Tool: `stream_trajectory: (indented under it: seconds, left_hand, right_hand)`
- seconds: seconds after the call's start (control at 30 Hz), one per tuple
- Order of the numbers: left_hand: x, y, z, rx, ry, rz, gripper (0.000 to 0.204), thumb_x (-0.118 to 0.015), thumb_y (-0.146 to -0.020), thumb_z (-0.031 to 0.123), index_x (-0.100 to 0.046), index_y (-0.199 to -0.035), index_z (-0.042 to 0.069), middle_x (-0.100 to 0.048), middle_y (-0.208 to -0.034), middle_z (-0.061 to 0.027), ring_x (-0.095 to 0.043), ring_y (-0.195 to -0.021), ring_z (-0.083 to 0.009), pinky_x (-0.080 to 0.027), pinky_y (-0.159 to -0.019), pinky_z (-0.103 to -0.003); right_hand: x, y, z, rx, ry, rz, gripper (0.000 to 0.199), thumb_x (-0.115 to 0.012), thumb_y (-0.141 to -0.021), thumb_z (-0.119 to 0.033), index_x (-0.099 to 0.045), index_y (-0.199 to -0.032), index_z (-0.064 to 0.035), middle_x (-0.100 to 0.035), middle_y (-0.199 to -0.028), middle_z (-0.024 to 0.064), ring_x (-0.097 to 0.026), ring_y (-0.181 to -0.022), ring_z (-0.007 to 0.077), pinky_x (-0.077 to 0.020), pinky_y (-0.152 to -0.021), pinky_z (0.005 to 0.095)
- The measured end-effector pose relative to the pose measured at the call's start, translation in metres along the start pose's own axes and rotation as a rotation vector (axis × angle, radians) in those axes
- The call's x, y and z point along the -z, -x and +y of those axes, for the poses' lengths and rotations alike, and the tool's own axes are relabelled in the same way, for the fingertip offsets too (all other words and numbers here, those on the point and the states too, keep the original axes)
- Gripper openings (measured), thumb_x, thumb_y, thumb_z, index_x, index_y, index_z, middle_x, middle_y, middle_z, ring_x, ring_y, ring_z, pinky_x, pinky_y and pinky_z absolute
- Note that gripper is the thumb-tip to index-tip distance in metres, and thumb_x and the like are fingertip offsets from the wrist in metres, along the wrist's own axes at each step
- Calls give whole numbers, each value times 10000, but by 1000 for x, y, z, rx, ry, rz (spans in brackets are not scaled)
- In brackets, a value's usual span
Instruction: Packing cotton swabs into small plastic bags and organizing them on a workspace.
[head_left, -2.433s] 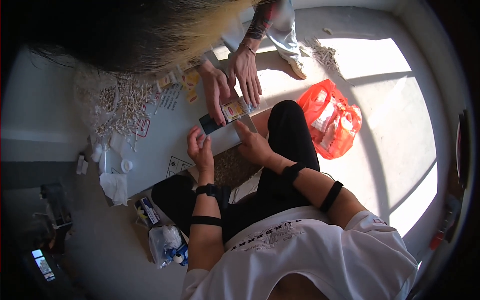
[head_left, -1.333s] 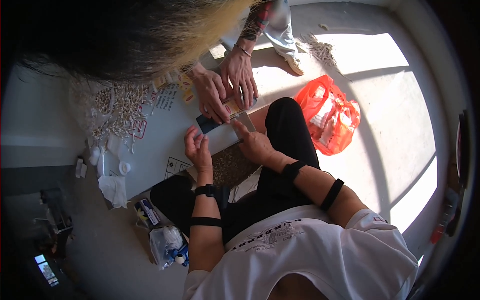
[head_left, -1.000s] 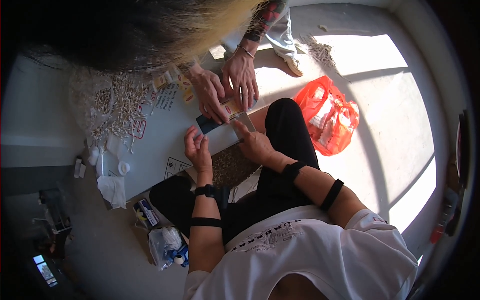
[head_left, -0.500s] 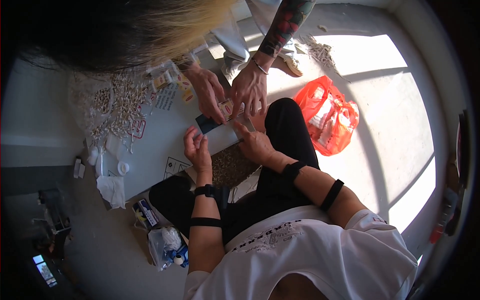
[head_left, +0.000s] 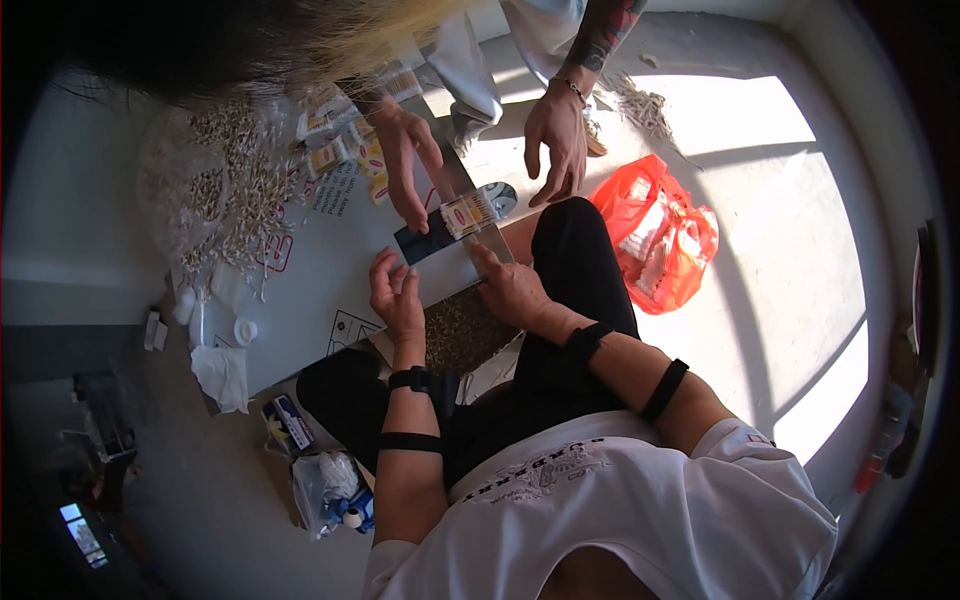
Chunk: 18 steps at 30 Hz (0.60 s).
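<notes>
A small packet of cotton swabs (head_left: 466, 214) with a yellow and red label lies near the table's right edge. It rests at the end of a dark blue flat piece (head_left: 420, 243). My left hand (head_left: 397, 298) hovers palm inward beside that piece, fingers bent and apart, holding nothing. My right hand (head_left: 513, 290) stretches its index finger toward the packet's near side. Whether that fingertip touches the packet I cannot tell. A co-worker's hand (head_left: 405, 160) reaches to the dark piece from the far side, and their other hand (head_left: 558, 140) hangs to the right, off the packet.
Loose cotton swabs (head_left: 240, 185) are heaped at the table's (head_left: 310, 290) left, with more packets (head_left: 325, 158) behind. A white tape roll (head_left: 246, 332) and tissue (head_left: 220, 377) lie near its left corner. A red plastic bag (head_left: 655, 235) stands on the floor at the right.
The co-worker's hands have drawn apart from the packet, one lifting away to the right, so the packet is now uncovered. My own hands have hardly moved.
</notes>
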<state>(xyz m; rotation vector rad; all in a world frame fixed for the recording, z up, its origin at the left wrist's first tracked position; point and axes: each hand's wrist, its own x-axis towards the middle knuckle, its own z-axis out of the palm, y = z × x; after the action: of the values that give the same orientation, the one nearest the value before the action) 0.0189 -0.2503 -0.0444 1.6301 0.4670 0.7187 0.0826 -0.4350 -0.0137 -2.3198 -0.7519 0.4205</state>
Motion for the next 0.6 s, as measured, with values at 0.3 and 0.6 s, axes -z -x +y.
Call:
stream_trajectory:
  seconds: [0.3,0.6]
  left_hand:
    - [-2,-1,2,-32,8,18,280,-602,-826,-36,-582,-1105,-16,-509,-1309,-95,-523,-1117,-173,-458,-923,-303]
    - [-2,-1,2,-29,-21,-4,305,-601,-813,-42,-559,-1112,0,-496,-1304,-107,-507,-1145,-207,-473,-915,-328]
  right_hand:
    - [-1,-4,1,-30,48,-8,724,-597,-793,-121,-261,-1430,-59,-655,-835,257,-647,-792,424,-526,-707,495]
    - [-8,-11,6,24,-90,179,666,-579,-791,-45,-334,-1410,-41,-668,-813,227,-670,-732,365,-531,-622,427]
